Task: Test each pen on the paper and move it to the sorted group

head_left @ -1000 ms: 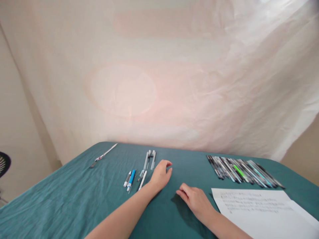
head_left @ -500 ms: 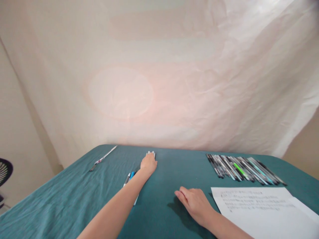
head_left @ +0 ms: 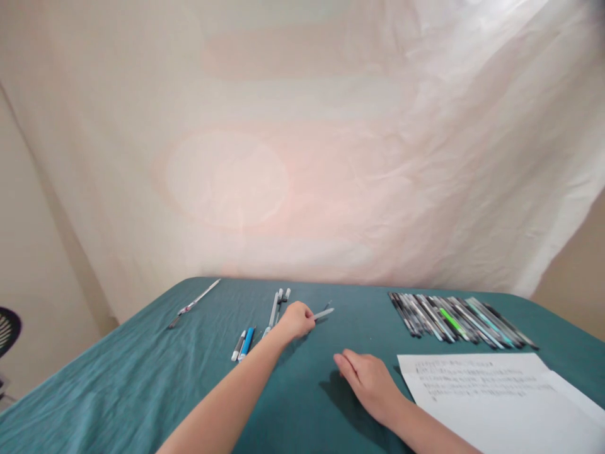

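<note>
My left hand (head_left: 296, 320) is closed around a grey-white pen (head_left: 323, 313) whose tip sticks out to the right, just above the teal tablecloth (head_left: 118, 384). Left of that hand lie two pale pens (head_left: 278, 300) and a pair of short pens, one white and one blue (head_left: 243, 343). My right hand (head_left: 371, 381) rests flat on the cloth with its fingers stretched out and holds nothing. A printed white sheet of paper (head_left: 496, 397) lies right of it.
A row of several pens (head_left: 456, 321) lies at the back right of the table. A single long white pen (head_left: 193, 302) lies at the back left. A pale wrinkled sheet hangs behind the table. A dark chair edge (head_left: 8, 328) shows at far left.
My left hand reached back to the pale pens, closed on one and drew it out to the right. My right hand stayed where it was.
</note>
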Demonstrator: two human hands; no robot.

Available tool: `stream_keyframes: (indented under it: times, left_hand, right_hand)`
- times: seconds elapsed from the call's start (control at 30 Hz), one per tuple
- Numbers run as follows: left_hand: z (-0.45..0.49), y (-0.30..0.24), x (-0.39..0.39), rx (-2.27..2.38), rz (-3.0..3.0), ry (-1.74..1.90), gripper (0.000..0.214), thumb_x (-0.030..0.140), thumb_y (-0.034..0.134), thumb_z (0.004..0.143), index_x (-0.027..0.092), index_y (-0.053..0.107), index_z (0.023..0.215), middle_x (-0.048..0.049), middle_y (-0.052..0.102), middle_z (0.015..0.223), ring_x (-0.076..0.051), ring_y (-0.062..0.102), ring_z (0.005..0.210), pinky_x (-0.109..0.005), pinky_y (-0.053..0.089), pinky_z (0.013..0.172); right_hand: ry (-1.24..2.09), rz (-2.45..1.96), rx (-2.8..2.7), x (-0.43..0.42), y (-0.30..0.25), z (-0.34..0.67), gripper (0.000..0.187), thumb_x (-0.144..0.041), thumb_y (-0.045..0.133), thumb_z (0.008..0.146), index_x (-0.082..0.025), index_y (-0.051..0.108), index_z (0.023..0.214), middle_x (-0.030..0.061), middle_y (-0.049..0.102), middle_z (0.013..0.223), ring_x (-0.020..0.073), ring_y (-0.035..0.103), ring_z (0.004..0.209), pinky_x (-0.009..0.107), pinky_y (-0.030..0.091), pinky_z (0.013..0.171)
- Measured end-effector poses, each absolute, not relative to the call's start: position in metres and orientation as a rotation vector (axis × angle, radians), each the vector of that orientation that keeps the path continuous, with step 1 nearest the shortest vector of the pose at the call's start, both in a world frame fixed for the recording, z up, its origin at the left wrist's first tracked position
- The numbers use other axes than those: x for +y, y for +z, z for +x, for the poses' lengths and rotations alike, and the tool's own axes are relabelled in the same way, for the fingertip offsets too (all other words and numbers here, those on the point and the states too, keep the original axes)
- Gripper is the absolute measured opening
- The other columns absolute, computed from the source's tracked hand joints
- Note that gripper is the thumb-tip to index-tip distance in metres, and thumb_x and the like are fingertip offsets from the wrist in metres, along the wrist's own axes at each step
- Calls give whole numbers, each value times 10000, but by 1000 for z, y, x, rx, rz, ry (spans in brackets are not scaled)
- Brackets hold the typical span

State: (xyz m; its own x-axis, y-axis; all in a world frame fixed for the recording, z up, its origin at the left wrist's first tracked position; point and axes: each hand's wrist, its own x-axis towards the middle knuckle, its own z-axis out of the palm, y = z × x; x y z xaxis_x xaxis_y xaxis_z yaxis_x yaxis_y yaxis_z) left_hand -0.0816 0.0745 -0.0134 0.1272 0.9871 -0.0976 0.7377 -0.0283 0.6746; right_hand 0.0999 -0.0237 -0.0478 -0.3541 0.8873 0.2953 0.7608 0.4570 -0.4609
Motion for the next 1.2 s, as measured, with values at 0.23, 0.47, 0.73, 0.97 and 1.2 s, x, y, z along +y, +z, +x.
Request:
stream_keyframes:
  times: [0.23,0.47,0.73,0.97,1.2]
  left_hand:
    - [-56,-19,40,1196,1536,629,220,256,560,656,127,652,808,-1,559,601,-84,492,516,-224,444,577]
    - [-47,-24,27,882,1248,639,202,264,679,588,107,653,713,-5,542,616,-68,466,519,-229,442,580]
    - [-46,-34,29,775,1090,726,309,369,689,638,88,650,761,-55,616,696,-104,551,611,-256,429,668]
    - [-49,-36,41,786,859,1041,339,403,648,692,80,657,796,10,481,554,-52,430,482,-154,317,431]
    - [-59,-45,56,751,563,1374,215,298,591,777,86,599,810,18,463,574,-32,401,455,-130,319,389]
  right_hand:
    - [823,-1270,-1672,-8,-51,108,351,-471,336,865,-190,521,764,-31,500,532,124,492,489,223,348,490]
    - [1056,-1201,-1444,-2,-52,109,325,-487,403,832,-180,512,832,-50,459,552,75,401,378,190,290,360]
    - [1073,-1168,-1311,-3,-54,109,319,-481,437,818,-193,457,683,-81,399,425,58,341,332,164,255,330]
    - [1104,-1147,-1368,-5,-53,108,310,-475,390,837,-188,476,756,-36,537,583,54,382,338,168,281,320]
    - [1006,-1197,-1562,-9,-47,109,329,-424,436,827,-155,622,854,-54,424,481,83,392,421,195,301,416]
